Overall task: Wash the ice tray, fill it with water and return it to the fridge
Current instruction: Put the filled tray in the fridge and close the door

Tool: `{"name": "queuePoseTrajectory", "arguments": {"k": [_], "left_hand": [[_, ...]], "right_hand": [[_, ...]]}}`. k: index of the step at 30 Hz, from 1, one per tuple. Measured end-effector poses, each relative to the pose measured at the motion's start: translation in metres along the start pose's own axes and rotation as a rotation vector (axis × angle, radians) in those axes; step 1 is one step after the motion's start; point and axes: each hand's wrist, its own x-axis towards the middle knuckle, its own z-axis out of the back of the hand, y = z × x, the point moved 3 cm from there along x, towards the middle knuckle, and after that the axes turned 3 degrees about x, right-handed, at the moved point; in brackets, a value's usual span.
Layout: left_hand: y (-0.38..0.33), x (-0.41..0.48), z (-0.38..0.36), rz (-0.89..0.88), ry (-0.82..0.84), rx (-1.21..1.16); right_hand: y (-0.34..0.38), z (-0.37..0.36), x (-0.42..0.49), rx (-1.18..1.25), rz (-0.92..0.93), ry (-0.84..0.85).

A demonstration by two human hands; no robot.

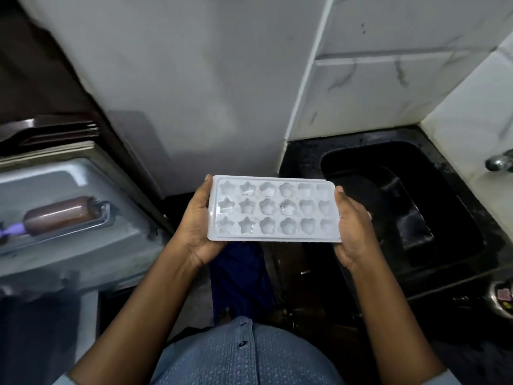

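Note:
A white plastic ice tray with star, flower and heart shaped cells is held level in front of me, open side up. My left hand grips its left short edge, thumb on the top rim and fingers beneath. My right hand grips the right short edge the same way. The tray hangs in the air, its right end over the left edge of a black sink. Whether the cells hold water I cannot tell. At the left, an open fridge door shows its inner shelf.
A brown bottle lies on the fridge door's shelf. A chrome tap sticks out of the tiled wall at the right. A small steel bowl stands on the black counter at the lower right. A white wall fills the middle background.

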Motion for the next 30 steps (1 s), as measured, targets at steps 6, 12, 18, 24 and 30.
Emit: {"name": "queuePoseTrajectory", "arguments": {"k": [6, 12, 18, 24, 30], "left_hand": [[-0.009, -0.039, 0.041, -0.059, -0.116, -0.075], [-0.019, -0.080, 0.080, -0.132, -0.250, -0.117], [-0.020, -0.115, 0.114, -0.250, -0.384, -0.169], [-0.019, -0.146, 0.140, -0.375, -0.463, -0.298], [-0.009, -0.181, 0.146, -0.518, -0.511, -0.391]], "right_hand": [[-0.024, -0.047, -0.006, -0.065, -0.018, 0.079], [-0.048, -0.098, -0.012, -0.131, -0.064, 0.198], [-0.062, -0.147, -0.014, -0.209, -0.089, 0.375], [-0.069, -0.197, -0.016, -0.293, -0.088, 0.552], [-0.077, -0.238, -0.024, -0.382, -0.112, 0.730]]}}
